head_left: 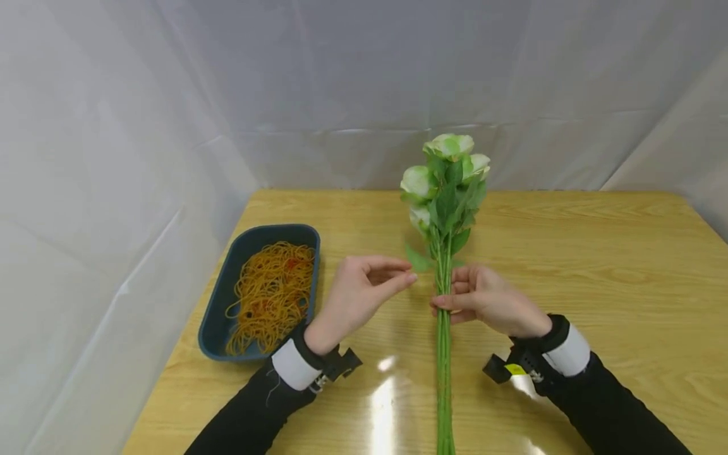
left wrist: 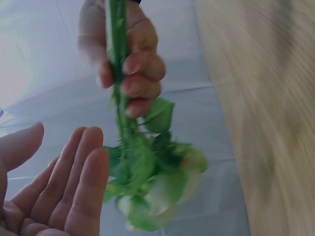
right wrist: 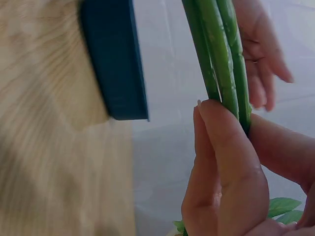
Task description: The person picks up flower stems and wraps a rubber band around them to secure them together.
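Observation:
A bunch of white-green flowers (head_left: 443, 354) is held upright by my right hand (head_left: 489, 300), whose fingers and thumb curl round the green stems below the leaves. In the right wrist view several thick stems (right wrist: 221, 54) pass between that thumb and the fingers. My left hand (head_left: 364, 294) hovers just left of the stems, fingers extended and slightly bent, with nothing in it. The left wrist view shows the left palm (left wrist: 64, 201) beside the bunch, fingers apart from the stems, and the pale blooms (left wrist: 167, 191) beyond.
At the left of the wooden table (head_left: 597, 253) stands a dark blue tray (head_left: 207, 328) with a tangle of tan and a few red rubber bands (head_left: 273, 291). The left forearm passes by its near right corner. Pale sheeting (head_left: 352, 76) hangs behind and at the sides.

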`<action>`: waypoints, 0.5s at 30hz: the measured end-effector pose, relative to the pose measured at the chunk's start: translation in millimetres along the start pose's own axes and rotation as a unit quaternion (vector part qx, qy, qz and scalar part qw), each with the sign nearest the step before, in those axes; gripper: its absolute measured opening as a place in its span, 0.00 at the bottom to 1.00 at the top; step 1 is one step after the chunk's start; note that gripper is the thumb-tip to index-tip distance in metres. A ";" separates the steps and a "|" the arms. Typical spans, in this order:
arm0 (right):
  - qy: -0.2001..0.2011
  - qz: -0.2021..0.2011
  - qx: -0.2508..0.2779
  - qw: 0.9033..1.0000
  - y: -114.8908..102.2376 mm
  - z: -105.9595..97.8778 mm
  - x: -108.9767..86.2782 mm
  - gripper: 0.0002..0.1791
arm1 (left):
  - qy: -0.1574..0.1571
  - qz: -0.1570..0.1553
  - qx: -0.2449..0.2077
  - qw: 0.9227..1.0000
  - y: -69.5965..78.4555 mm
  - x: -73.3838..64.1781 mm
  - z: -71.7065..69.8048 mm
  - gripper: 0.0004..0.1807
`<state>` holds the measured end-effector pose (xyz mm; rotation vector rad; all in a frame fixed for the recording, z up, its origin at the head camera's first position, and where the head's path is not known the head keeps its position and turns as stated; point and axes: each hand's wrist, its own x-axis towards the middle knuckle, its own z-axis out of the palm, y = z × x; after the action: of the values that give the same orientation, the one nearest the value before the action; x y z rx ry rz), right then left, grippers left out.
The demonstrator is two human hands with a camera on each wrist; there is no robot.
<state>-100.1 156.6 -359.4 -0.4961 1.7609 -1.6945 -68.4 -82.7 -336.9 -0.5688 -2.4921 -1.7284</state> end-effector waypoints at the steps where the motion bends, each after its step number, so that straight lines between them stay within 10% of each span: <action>1: 0.002 0.005 -0.002 1.000 3.3 -0.9 0.9 0.12 | 0.006 0.006 0.007 1.000 0.3 0.2 -0.4 0.14; 9: -0.007 0.020 -0.013 1.000 23.5 -4.1 9.7 0.12 | 0.061 0.070 0.080 0.992 2.4 0.8 -5.7 0.15; 15: -0.013 0.036 -0.010 0.999 32.4 -4.7 16.1 0.10 | 0.146 0.204 0.182 0.951 4.7 0.1 -15.9 0.16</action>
<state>-109.8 152.6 -394.4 -0.4557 1.7588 -1.6149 -69.6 -95.8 -326.8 -0.6734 -2.2061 -1.0848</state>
